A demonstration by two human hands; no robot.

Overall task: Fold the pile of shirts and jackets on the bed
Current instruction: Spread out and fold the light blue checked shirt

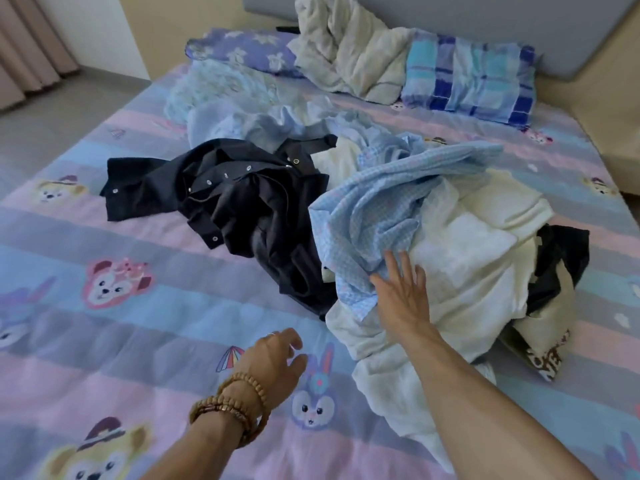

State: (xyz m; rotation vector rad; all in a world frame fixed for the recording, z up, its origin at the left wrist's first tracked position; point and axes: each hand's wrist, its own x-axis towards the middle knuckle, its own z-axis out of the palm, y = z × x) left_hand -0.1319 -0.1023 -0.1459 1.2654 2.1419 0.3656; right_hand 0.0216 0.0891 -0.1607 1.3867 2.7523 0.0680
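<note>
First garment being picked from the unfolded pile.

The right hand (pixel 401 299), fingers straight, is laid on the light-blue checked cotton shirt (pixel 381 209) at centre right; the left hand (pixel 277 362) hovers loosely curled, holding nothing. A firm grasp and lifting clear seem needed next.

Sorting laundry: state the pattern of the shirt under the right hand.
Light blue and white gingham shirt, head view.
</note>
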